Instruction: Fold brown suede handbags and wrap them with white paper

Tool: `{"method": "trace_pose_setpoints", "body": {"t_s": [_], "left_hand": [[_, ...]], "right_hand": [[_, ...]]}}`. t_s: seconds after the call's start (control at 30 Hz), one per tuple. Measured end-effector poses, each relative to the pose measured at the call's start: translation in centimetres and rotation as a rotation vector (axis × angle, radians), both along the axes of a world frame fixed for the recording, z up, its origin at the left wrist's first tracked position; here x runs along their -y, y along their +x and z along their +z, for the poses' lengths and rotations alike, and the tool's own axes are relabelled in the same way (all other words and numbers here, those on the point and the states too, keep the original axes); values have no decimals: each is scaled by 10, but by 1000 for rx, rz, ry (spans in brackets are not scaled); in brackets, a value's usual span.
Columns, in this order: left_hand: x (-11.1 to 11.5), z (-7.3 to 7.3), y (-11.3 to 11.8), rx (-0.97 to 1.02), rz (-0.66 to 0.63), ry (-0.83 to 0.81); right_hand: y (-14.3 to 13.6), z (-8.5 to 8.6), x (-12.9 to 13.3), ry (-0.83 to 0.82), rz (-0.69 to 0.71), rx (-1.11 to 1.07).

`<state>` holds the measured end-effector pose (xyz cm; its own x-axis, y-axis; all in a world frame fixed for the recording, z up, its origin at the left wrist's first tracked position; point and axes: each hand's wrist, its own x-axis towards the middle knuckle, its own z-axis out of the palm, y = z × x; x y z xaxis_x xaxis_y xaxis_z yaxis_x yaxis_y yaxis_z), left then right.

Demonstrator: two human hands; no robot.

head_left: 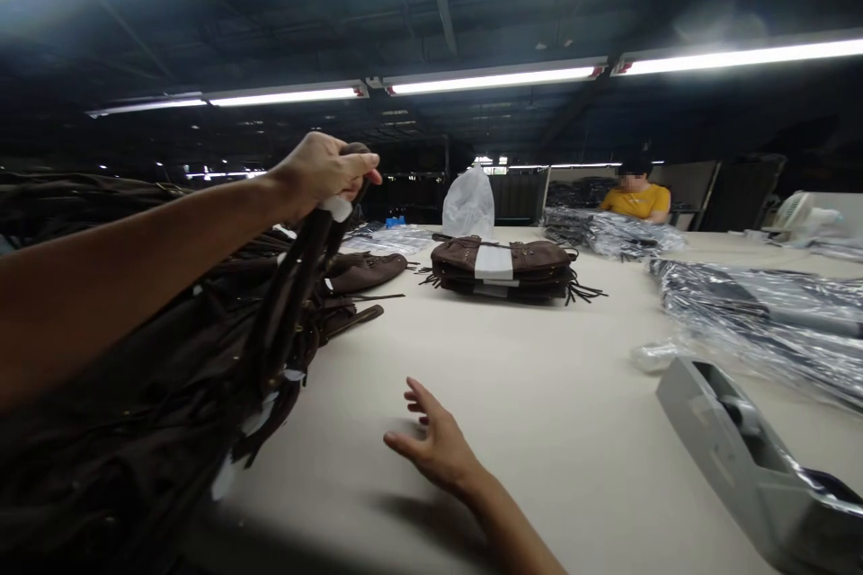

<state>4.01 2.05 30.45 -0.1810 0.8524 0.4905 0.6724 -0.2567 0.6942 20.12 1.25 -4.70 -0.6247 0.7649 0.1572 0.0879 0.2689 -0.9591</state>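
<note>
Hanging from the left hand (327,169), whose fingers were closed around them, brown bag handles (291,301) were seen along the brown bag pile (168,350). They could perhaps be snagged by crowded straps there, and neighbouring bags dragged. The right hand (438,447) was held empty, fingers wide, above the tabletop (553,395); open room was bounded by the pile, the fringed bag (539,265) and the tape dispenser (725,458).

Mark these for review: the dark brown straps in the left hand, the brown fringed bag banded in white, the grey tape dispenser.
Dark brown straps (288,298), head view: about mid-length.
Brown fringed bag (536,260), head view: body right of the band.
Grey tape dispenser (724,458), head view: side wall.
</note>
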Motion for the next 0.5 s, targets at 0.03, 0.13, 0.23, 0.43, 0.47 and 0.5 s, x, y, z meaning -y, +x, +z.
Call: {"method": "trace_pose_setpoints", "body": {"t_s": [0.03, 0.13, 0.23, 0.43, 0.47, 0.5], "left_hand": [[-6, -2, 15, 1, -43, -6], [-40, -16, 58, 13, -115, -36], [-84, -39, 97, 48, -96, -50], [-125, -93, 158, 91, -110, -187], [-123, -104, 163, 81, -136, -243], [-119, -115, 167, 66, -172, -306]], "right_hand": [[1, 4, 2, -77, 73, -84], [13, 21, 9, -274, 253, -313], [31, 36, 14, -362, 245, -494], [40, 25, 3, -550, -138, -570], [38, 20, 1, -570, -190, -531], [36, 15, -2, -576, -225, -491]]}}
